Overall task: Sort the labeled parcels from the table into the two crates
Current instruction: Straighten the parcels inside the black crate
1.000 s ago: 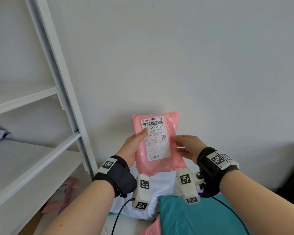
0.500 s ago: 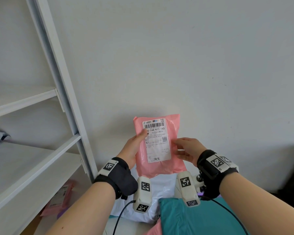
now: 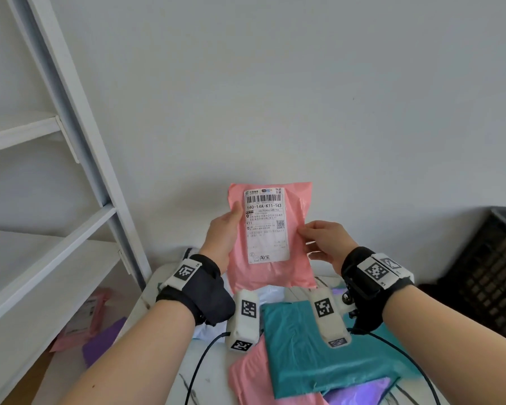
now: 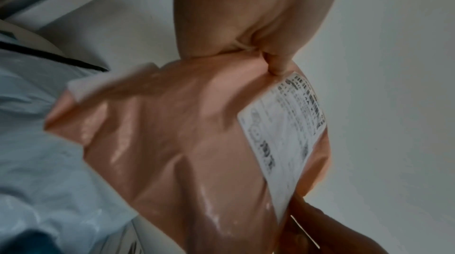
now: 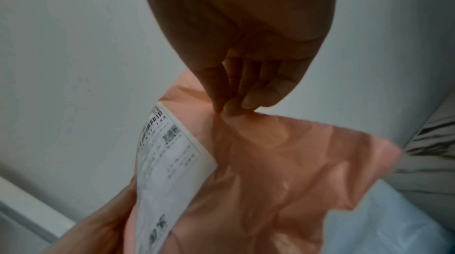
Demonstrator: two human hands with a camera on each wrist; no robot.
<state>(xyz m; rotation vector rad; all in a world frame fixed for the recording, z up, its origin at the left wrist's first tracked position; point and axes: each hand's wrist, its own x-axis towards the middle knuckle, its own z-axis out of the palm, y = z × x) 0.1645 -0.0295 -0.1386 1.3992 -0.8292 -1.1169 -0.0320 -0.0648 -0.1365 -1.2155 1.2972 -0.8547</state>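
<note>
Soft, even daylight fills the head view, sharp but bowed at its edges. Both wrist views are dimmer, blurred, with glare on the pink parcel (image 4: 172, 141).

This looks like a small parcel-sorting or stockroom corner rather than a home room. A bare white wall (image 3: 304, 83) fills the upper frame, and white metal shelving (image 3: 79, 159) runs down the left side. Soft plastic mailers in teal (image 3: 327, 355), pink and purple lie heaped on the desk (image 3: 208, 375) at the bottom, one pink parcel (image 3: 270, 276) bearing a printed shipping label (image 3: 265, 225). At the right edge stands what seems to be a dark slatted crate (image 3: 491, 273).
</note>
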